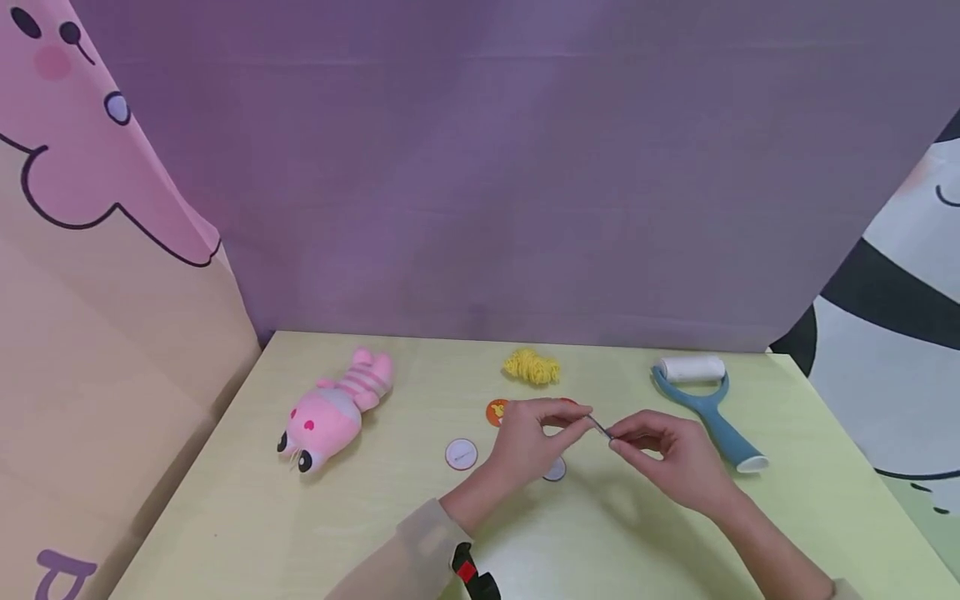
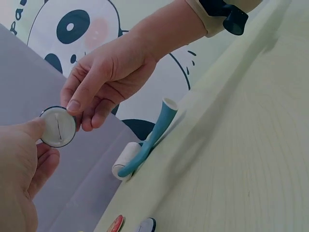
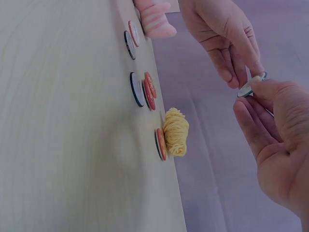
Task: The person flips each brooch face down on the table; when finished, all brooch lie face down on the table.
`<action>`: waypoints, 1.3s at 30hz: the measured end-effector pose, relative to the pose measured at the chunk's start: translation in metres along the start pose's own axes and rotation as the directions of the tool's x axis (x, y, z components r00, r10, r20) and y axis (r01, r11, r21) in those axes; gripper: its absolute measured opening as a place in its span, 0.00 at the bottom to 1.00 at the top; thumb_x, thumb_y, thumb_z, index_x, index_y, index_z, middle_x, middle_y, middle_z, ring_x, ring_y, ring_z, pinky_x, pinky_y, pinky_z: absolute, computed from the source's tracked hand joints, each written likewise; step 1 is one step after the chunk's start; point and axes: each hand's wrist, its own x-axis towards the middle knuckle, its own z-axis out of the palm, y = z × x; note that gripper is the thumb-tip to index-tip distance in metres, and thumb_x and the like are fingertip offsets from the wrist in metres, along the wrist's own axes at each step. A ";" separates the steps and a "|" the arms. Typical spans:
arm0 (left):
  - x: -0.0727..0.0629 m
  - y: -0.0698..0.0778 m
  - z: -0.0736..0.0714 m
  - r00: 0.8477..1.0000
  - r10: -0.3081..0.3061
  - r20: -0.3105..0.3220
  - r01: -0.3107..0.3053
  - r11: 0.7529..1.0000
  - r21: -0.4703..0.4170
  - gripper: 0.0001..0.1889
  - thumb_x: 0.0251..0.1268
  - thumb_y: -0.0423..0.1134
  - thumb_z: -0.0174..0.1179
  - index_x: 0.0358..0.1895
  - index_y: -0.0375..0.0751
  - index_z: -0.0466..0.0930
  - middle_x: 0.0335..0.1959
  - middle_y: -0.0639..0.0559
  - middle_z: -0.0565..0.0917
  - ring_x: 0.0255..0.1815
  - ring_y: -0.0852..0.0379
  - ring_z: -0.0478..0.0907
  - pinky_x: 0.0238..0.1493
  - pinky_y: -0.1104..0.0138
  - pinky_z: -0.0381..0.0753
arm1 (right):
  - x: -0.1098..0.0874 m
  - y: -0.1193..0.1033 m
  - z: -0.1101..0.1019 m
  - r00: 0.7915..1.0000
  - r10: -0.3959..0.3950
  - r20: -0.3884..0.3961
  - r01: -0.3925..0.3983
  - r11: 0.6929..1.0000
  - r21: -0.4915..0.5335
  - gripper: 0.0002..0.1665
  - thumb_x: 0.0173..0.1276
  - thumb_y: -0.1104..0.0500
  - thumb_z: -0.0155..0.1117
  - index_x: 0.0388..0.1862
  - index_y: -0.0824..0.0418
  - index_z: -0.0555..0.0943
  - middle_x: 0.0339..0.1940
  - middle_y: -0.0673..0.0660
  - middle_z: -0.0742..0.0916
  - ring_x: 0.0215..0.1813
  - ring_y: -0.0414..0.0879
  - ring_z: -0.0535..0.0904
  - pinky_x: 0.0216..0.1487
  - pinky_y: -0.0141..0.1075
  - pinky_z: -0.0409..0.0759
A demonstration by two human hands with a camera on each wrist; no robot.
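Above pale wood-grained tabletop (image 1: 225, 500), our left hand (image 1: 527, 437), from nine o'clock, and right hand (image 1: 677, 458) pinch a round white-backed badge (image 2: 58, 127).

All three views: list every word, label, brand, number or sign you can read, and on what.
No text reads clearly.
Beige wall: purple letter-like mark, cut off.
Panda wall: dark lettering, too small to read.
Held badge: none visible on its back.
Orange badge: too small to read.

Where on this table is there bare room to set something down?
Bare table lies on the person's side of the pink plush toy, left of the left sleeve; also between the yellow yarn and the blue-handled roller. Crowded: around and below the left hand, where several round badges lie.
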 end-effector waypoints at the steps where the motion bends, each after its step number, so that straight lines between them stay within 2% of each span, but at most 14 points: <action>1: 0.000 0.000 0.000 1.000 0.008 -0.007 -0.008 1.000 -0.004 0.09 0.68 0.36 0.73 0.49 0.40 0.94 0.44 0.47 0.95 0.43 0.60 0.93 0.46 0.75 0.88 | 0.000 -0.001 0.000 1.000 -0.007 -0.008 0.007 1.000 0.004 0.13 0.64 0.75 0.75 0.44 0.62 0.89 0.37 0.51 0.93 0.39 0.35 0.90 0.44 0.28 0.89; 7: 0.002 0.000 0.001 0.999 0.037 -0.039 -0.037 0.999 0.003 0.09 0.69 0.33 0.72 0.50 0.39 0.93 0.44 0.45 0.95 0.42 0.54 0.94 0.46 0.75 0.88 | 0.002 -0.005 -0.001 0.998 -0.033 -0.054 0.033 0.999 -0.001 0.15 0.62 0.77 0.75 0.42 0.60 0.89 0.35 0.51 0.92 0.35 0.36 0.90 0.42 0.26 0.89; 13: 0.003 0.000 0.002 0.999 0.013 -0.036 -0.013 1.000 0.004 0.10 0.69 0.32 0.72 0.51 0.37 0.93 0.44 0.43 0.94 0.39 0.49 0.94 0.42 0.76 0.88 | 0.003 -0.007 -0.001 0.997 -0.025 -0.073 0.027 0.999 0.024 0.18 0.62 0.78 0.74 0.48 0.64 0.86 0.37 0.56 0.92 0.36 0.38 0.90 0.42 0.27 0.89; 17: 0.003 0.000 0.003 1.000 0.021 -0.015 -0.021 1.000 0.006 0.09 0.70 0.33 0.71 0.50 0.37 0.93 0.43 0.43 0.94 0.37 0.52 0.94 0.41 0.77 0.87 | 0.004 -0.006 -0.001 0.996 -0.020 -0.087 0.023 0.999 0.033 0.22 0.63 0.79 0.73 0.54 0.66 0.84 0.35 0.58 0.92 0.35 0.37 0.90 0.41 0.27 0.89; 22: 0.002 -0.001 0.003 0.999 0.024 0.038 -0.024 1.000 -0.003 0.12 0.68 0.30 0.71 0.52 0.35 0.91 0.43 0.42 0.94 0.38 0.54 0.93 0.43 0.76 0.88 | 0.004 -0.004 -0.001 0.996 -0.022 -0.081 0.026 0.999 0.047 0.20 0.64 0.78 0.72 0.53 0.65 0.85 0.35 0.59 0.92 0.36 0.37 0.90 0.42 0.29 0.89; 25: 0.002 0.000 0.002 0.997 0.004 0.075 -0.004 1.000 0.010 0.16 0.64 0.29 0.74 0.55 0.34 0.90 0.42 0.42 0.94 0.39 0.56 0.92 0.46 0.75 0.88 | 0.003 -0.002 -0.001 0.997 -0.011 -0.079 0.013 1.000 0.027 0.19 0.65 0.78 0.72 0.53 0.65 0.86 0.35 0.57 0.92 0.36 0.37 0.90 0.42 0.29 0.90; 31: 0.002 -0.001 0.003 0.992 -0.067 0.111 0.060 0.996 0.061 0.19 0.63 0.31 0.76 0.57 0.36 0.90 0.39 0.44 0.94 0.38 0.69 0.88 0.46 0.74 0.88 | 0.002 0.002 -0.002 0.997 0.042 -0.059 -0.045 0.998 -0.043 0.18 0.66 0.74 0.74 0.53 0.63 0.87 0.34 0.53 0.91 0.34 0.37 0.89 0.41 0.27 0.89; 39: 0.000 -0.008 0.007 0.988 -0.087 0.130 0.074 0.992 0.104 0.18 0.64 0.32 0.76 0.56 0.35 0.90 0.39 0.44 0.94 0.37 0.70 0.88 0.45 0.74 0.88 | 0.000 0.007 -0.001 0.999 0.032 -0.012 -0.033 0.994 -0.107 0.25 0.58 0.71 0.82 0.55 0.61 0.86 0.35 0.51 0.92 0.35 0.36 0.88 0.40 0.28 0.88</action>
